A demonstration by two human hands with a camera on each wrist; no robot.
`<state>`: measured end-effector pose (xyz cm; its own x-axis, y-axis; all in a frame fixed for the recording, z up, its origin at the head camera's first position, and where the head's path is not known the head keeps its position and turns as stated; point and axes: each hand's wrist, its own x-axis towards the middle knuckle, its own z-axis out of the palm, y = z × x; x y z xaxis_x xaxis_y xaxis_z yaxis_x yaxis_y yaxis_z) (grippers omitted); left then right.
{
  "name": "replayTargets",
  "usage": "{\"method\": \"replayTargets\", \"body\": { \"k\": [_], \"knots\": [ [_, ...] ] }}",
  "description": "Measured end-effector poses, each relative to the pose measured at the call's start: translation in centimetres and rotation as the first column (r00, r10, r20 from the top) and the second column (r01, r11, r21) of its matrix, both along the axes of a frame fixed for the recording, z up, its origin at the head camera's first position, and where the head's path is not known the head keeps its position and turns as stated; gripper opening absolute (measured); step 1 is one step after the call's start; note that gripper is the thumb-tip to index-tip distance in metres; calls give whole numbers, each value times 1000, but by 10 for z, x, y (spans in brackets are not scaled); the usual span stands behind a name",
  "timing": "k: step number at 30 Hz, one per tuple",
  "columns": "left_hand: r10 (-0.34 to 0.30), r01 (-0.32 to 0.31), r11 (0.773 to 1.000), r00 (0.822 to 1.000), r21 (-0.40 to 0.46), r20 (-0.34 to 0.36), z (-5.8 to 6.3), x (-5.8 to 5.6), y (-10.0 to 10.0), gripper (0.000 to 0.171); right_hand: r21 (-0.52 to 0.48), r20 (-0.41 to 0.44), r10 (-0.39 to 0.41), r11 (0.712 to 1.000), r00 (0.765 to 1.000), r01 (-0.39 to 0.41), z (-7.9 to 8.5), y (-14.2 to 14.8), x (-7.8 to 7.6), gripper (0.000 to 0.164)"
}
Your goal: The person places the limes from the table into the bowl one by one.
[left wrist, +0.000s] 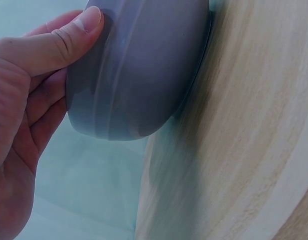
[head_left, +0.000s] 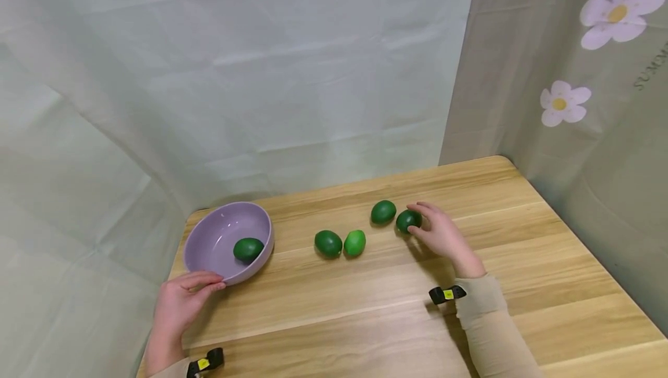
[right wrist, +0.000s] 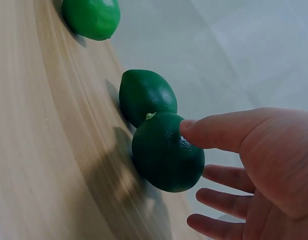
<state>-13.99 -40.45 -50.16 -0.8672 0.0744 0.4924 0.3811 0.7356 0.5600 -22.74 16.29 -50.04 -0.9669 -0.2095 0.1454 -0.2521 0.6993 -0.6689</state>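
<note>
At the left, a purple bowl (head_left: 200, 236) stands on the table with a dark green lime (head_left: 248, 249) inside. My left hand (head_left: 182, 300) pinches the bowl's near rim; in the left wrist view the thumb (left wrist: 76, 37) lies on its outer wall and the fingers go behind it. My right hand (head_left: 440, 233) is around another dark green lime (head_left: 409, 222), thumb on its near side and fingers at its far side. In the right wrist view the thumb tip overlaps this lime (right wrist: 166, 155), and several fingers stay extended and spread. Whether they press on it is hard to tell.
A dark green lime (head_left: 383, 212) lies just left of the one at my right hand. Mid-table, a dark green lime (head_left: 329, 244) and a bright green lime (head_left: 355, 243) sit side by side. Curtains (head_left: 313, 76) hang behind the wooden table (head_left: 365, 320) and along its sides.
</note>
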Motion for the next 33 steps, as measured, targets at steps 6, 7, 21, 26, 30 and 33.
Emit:
{"method": "replayTargets", "body": {
  "k": [6,7,21,26,30,33],
  "knots": [
    [17,-17,1000,1000,-4,19,2,1,2,27,2,-3,8,1000,1000,-8,-1,-2,1,55],
    [19,-19,1000,1000,-5,22,2,1,2,27,2,-5,10,1000,1000,-10,-1,-2,1,55],
    [6,-6,1000,1000,-9,-7,1,1,0,28,31,-4,24,999,1000,-24,0,-4,2,55],
    [6,-6,1000,1000,-19,-21,2,1,1,29,44,-7,30,999,1000,-30,-2,-4,1,59],
    [-5,4,1000,999,-19,-41,2,1,2,30,46,-22,40,998,999,-39,-2,-4,0,60],
    [-10,9,1000,999,-12,-47,2,1,2,30,49,-31,50,998,998,-48,-3,-3,0,59]
  ]
}}
